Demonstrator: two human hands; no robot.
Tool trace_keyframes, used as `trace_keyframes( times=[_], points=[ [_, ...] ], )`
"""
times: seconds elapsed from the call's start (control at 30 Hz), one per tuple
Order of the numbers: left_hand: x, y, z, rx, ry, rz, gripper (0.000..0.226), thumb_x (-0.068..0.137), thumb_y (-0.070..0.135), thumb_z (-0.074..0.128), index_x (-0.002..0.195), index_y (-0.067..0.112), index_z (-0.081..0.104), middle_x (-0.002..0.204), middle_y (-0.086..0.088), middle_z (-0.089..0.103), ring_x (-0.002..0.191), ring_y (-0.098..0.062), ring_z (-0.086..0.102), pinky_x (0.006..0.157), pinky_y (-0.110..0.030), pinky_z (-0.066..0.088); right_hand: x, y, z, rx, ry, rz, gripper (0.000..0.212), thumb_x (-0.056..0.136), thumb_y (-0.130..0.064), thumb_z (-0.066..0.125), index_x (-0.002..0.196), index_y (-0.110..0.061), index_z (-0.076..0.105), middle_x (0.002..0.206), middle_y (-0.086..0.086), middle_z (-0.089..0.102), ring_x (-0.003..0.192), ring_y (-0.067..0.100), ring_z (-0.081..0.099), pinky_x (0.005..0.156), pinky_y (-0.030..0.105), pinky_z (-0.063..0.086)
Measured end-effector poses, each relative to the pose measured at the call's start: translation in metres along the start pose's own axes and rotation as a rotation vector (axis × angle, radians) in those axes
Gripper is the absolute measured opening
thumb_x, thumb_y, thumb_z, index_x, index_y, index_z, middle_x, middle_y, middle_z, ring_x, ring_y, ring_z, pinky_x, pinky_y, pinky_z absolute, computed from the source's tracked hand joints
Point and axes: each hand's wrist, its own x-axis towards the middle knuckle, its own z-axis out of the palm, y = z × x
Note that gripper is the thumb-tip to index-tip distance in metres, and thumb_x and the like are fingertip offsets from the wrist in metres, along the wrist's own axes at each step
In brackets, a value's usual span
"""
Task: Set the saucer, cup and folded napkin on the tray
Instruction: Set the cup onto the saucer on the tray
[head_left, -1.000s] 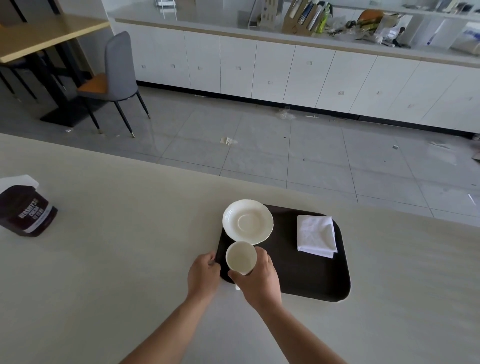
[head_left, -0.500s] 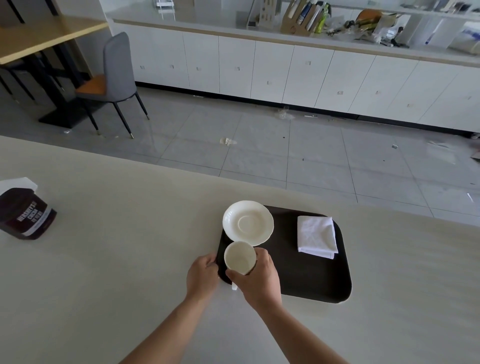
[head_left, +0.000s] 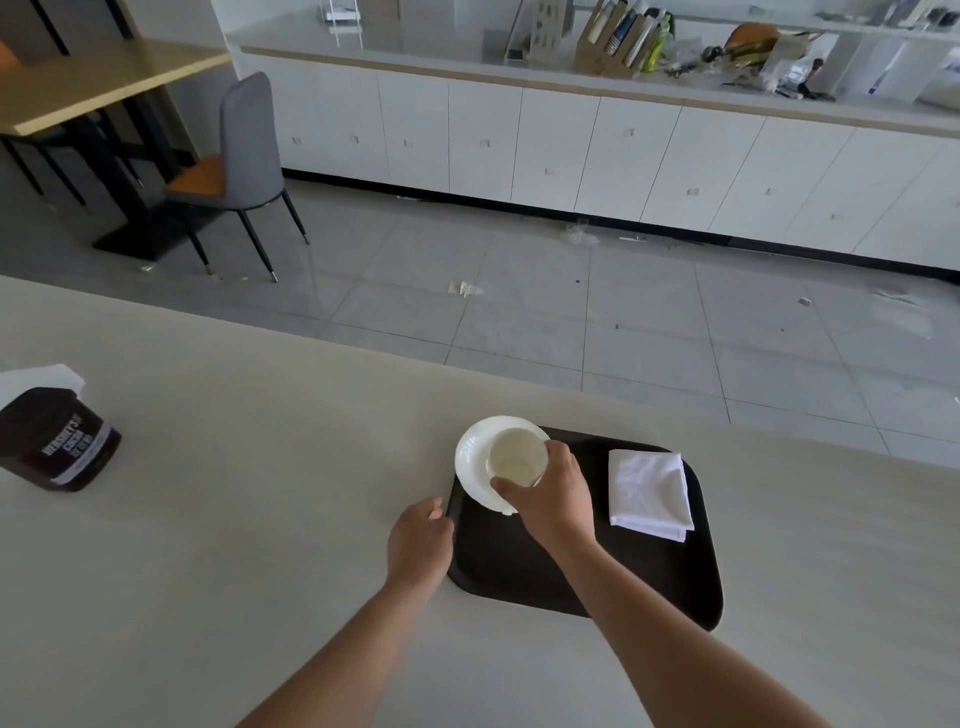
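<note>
Head view, right hand (head_left: 551, 499) gripping a white cup (head_left: 517, 457) over the white saucer (head_left: 474, 462) at the dark tray's (head_left: 597, 571) far left corner, folded white napkin (head_left: 649, 493) on the tray's right side, left hand (head_left: 420, 543) curled against the tray's left edge on the pale surface (head_left: 234, 519).

The right hand (head_left: 550, 499) is gripping a white ceramic cup (head_left: 517, 457) over the round white saucer (head_left: 475, 462), at ten o'clock on the dark rectangular tray (head_left: 649, 571).
</note>
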Motion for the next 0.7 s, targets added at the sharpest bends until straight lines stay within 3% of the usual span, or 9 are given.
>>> trace_keyframes(
  times=[0.53, 0.7],
  points=[
    [0.039, 0.015, 0.010, 0.080, -0.077, 0.074, 0.021, 0.074, -0.002, 0.042, 0.067, 0.013, 0.029, 0.064, -0.002, 0.028, 0.063, -0.020, 0.024, 0.057, -0.033, 0.018, 0.030, 0.001, 0.020, -0.005, -0.031, 0.054, 0.080, 0.072, -0.044, 0.085, 0.135, -0.015, 0.045, 0.135, 0.003, 0.056, 0.114, 0.024, 0.060, 0.082, 0.029, 0.045],
    [0.049, 0.018, 0.015, 0.051, -0.117, 0.077, 0.012, 0.080, 0.005, 0.045, 0.071, 0.006, 0.053, 0.064, 0.000, 0.049, 0.064, -0.018, 0.042, 0.056, -0.030, 0.030, 0.030, 0.003, 0.025, -0.007, -0.052, 0.054, 0.080, 0.074, -0.044, 0.084, 0.135, -0.014, 0.043, 0.139, 0.004, 0.053, 0.115, 0.025, 0.060, 0.086, 0.035, 0.051]
  ],
)
